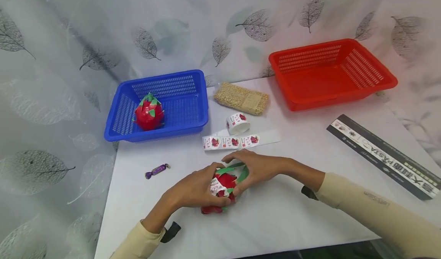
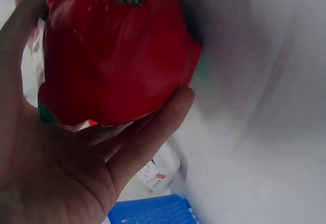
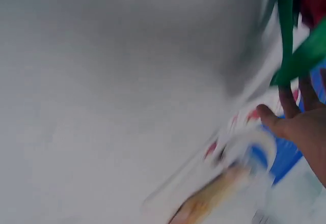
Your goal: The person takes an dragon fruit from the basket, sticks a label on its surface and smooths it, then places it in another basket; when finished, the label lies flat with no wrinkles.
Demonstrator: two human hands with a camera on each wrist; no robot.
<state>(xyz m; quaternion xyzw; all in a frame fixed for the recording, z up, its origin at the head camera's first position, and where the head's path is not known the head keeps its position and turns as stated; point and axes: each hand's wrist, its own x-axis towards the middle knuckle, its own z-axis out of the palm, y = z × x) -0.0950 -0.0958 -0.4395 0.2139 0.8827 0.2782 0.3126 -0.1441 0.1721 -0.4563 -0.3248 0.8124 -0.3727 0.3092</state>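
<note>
My left hand [image 1: 200,186] grips a red dragon fruit [image 1: 227,180] with green leaf tips, low over the white table. In the left wrist view, the stem end of the dragon fruit [image 2: 117,51] faces the camera, with fingers spread along its side. A white printed sticker [image 1: 218,188] lies on its skin between the hands. From the other side, my right hand [image 1: 260,169] arches around the leaf tips, thumb beside the sticker. Its fingers look spread next to the green leaves [image 3: 305,56] in the blurred right wrist view.
Behind the hands are a sticker strip [image 1: 234,141], a sticker roll [image 1: 237,124] and a bag of grains [image 1: 241,98]. A blue basket [image 1: 182,130] holds another dragon fruit [image 1: 149,113]. A red basket [image 1: 330,96], a pasta box [image 1: 382,155] and a purple-wrapped candy [image 1: 157,171] lie around.
</note>
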